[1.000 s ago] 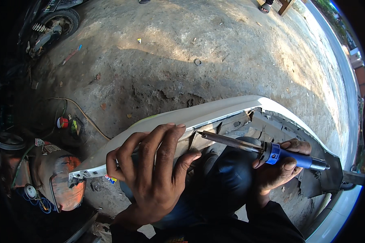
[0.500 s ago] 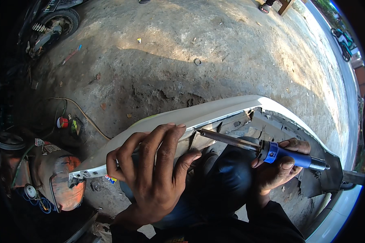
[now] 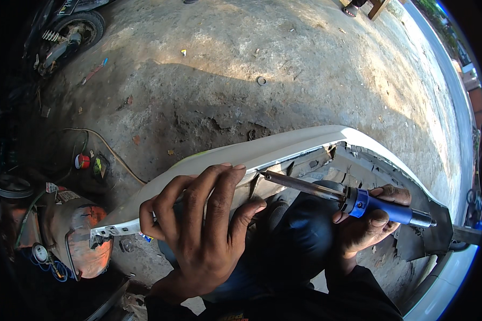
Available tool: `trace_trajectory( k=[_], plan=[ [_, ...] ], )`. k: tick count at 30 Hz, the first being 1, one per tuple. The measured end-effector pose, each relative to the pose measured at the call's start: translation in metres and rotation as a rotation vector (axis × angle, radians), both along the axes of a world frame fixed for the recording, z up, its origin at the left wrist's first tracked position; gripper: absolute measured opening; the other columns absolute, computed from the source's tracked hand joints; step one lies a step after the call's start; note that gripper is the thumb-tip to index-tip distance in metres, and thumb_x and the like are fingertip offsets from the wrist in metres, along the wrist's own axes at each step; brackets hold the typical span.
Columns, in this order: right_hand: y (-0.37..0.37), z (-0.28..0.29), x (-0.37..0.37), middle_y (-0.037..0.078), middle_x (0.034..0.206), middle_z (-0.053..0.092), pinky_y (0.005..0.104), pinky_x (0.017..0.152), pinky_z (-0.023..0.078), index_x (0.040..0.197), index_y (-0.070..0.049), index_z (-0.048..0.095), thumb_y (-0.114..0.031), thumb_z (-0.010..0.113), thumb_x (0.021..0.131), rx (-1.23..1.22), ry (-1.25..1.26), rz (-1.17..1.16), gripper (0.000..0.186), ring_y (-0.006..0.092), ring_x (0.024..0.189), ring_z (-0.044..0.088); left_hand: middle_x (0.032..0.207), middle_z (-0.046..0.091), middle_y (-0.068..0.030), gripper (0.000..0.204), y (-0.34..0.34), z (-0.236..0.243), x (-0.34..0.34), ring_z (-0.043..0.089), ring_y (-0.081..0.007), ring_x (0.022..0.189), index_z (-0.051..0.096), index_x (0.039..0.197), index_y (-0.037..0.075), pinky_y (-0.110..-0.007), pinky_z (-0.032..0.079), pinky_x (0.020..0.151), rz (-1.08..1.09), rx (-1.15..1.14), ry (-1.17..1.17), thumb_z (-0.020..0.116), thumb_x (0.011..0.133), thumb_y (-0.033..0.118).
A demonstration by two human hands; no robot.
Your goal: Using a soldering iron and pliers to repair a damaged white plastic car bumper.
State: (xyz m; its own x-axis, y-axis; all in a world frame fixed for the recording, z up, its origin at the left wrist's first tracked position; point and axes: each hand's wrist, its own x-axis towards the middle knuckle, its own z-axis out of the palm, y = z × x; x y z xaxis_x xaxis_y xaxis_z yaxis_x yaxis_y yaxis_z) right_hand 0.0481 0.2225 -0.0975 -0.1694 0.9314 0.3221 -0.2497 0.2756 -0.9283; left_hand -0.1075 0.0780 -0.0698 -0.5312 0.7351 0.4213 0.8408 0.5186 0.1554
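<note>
A long curved white car bumper [image 3: 284,138] lies across my lap, its rough inner side toward me. My left hand [image 3: 206,224] holds its near edge, with the fingers over the outer face and the thumb on the inner side. In my right hand [image 3: 372,227] is a soldering iron [image 3: 383,208] with a blue handle and a long metal barrel. The fingers wrap round the handle, and the barrel points left. Its thin tip meets the bumper's inner edge, just right of my left fingertips.
An orange-and-grey tank [image 3: 85,238] with a gauge [image 3: 39,252] stands at the left. A hose [image 3: 110,147] runs over the rough ground toward the bumper. A motorcycle wheel [image 3: 83,32] is at the far left; someone's sandalled foot [image 3: 351,9] shows at the far right.
The soldering iron's handle end has dipped very slightly, while its tip stays on the same spot. My left hand is nearly still. A green motorbike on the road has left its earlier place.
</note>
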Motion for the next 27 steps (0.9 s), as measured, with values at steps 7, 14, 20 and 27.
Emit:
trace_trajectory(
  k=[7,14,20,27],
  plan=[
    [0.003,-0.009,0.000,0.009,0.080,0.053,0.0283,0.044,0.058,0.098,-0.001,0.042,-0.054,0.081,0.075,0.133,-0.086,-0.135,0.069,0.0182,0.050,0.061,0.114,0.067,0.0004,0.055,0.000,-0.001,-0.001,0.053,-0.0240,0.110,0.069,0.115,0.011,-0.047,0.026,0.102,0.004,0.000,0.016,0.060,0.088,0.057],
    [-0.003,0.000,-0.002,0.006,0.081,0.051,0.0236,0.052,0.059,0.097,-0.003,0.043,-0.059,0.079,0.072,0.045,-0.143,-0.120,0.071,0.0125,0.069,0.064,0.113,0.068,0.0005,0.055,0.001,-0.001,-0.001,0.053,-0.0237,0.110,0.069,0.115,0.010,-0.047,0.026,0.101,0.001,-0.002,0.017,0.060,0.088,0.057],
    [0.005,-0.009,0.009,0.007,0.082,0.052,0.0276,0.053,0.062,0.100,-0.003,0.043,-0.055,0.082,0.072,0.156,-0.163,-0.152,0.071,0.0155,0.072,0.066,0.113,0.068,0.0005,0.055,0.001,0.000,-0.001,0.054,-0.0238,0.109,0.069,0.115,0.010,-0.046,0.027,0.101,-0.001,0.007,0.018,0.060,0.088,0.057],
    [0.002,-0.001,-0.005,0.008,0.080,0.052,0.0279,0.044,0.059,0.099,0.000,0.042,-0.056,0.080,0.073,0.095,-0.089,-0.109,0.072,0.0179,0.053,0.064,0.113,0.067,0.0002,0.055,0.001,-0.001,-0.002,0.054,-0.0241,0.109,0.068,0.116,0.010,-0.046,0.027,0.101,-0.005,0.008,0.019,0.060,0.088,0.057]
  ],
)
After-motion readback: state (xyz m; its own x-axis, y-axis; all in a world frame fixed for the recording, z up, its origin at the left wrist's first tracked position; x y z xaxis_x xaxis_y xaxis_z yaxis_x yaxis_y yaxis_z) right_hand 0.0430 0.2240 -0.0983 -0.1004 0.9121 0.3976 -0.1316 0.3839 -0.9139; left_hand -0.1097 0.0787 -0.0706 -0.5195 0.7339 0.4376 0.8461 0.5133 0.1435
